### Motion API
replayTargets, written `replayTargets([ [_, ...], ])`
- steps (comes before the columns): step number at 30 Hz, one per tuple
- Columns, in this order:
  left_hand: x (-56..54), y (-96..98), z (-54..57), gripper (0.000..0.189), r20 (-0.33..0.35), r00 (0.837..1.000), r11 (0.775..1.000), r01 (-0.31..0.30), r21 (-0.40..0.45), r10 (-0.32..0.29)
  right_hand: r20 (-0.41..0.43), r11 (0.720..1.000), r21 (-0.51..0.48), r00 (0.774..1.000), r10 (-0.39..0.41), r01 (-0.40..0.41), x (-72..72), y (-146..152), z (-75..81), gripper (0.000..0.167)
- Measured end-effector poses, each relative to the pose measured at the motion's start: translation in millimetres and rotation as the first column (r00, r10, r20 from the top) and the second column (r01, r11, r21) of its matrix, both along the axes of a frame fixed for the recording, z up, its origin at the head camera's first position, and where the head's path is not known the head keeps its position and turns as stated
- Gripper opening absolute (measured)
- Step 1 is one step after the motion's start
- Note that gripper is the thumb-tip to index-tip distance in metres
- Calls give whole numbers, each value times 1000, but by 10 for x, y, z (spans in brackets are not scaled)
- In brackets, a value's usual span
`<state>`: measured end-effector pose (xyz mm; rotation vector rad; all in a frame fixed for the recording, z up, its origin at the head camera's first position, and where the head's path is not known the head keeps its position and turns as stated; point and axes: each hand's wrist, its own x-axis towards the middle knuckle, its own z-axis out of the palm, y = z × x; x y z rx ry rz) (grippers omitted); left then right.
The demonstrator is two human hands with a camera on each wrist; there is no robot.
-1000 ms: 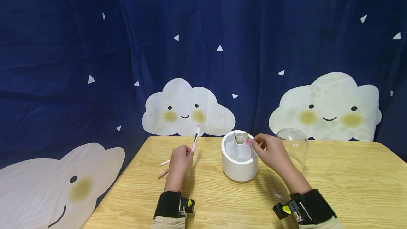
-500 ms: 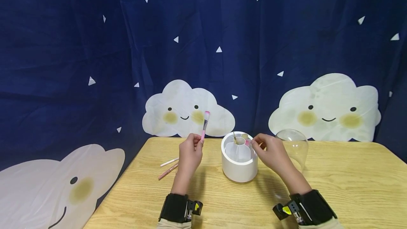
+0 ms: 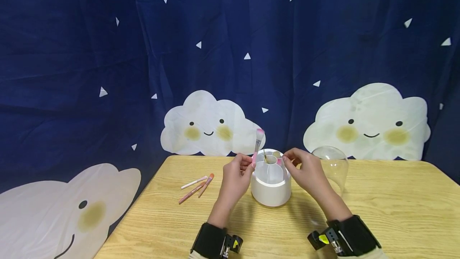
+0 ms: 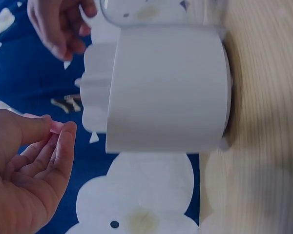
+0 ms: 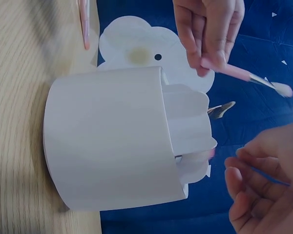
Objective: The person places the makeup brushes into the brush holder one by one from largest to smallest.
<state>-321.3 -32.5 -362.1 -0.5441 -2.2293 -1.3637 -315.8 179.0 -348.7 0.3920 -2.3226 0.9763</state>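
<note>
L hand (image 3: 235, 174) pinches pink brush (image 3: 258, 145) by hndl, bristles above fingers (image 3: 244, 158).

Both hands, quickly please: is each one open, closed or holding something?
Left hand: closed, pinching a pink brush.
Right hand: open, loosely curled, holding nothing.

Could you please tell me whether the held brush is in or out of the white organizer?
Out: the right wrist view shows the left hand pinching the brush clear of the white organizer.

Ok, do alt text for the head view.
A person's left grip holds a pink brush near a white divided holder, the right grip near its other side. On the table, slim tools lie left, a clear dome stands right.
</note>
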Motion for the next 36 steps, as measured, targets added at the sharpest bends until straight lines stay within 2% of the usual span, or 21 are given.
replayTargets([
  [4,53,96,-3,9,22,999,999,37,-8,-37,-16,999,-28,1000,20,-21,2,-28,0,4],
  [9,90,188,-31,11,40,997,997,67,-28,-66,-15,991,-85,995,102,-103,24,-62,10,10],
  [13,107,238,-49,11,17,997,997,70,-42,-69,-12,984,-100,989,150,-150,40,-93,8,12],
  [24,135,277,-36,11,-18,997,995,75,-62,-76,-35,982,-123,989,140,-144,33,-137,-7,9],
  [36,143,270,-10,13,7,998,995,70,-68,-70,-66,980,-143,989,132,-140,38,-134,5,7],
])
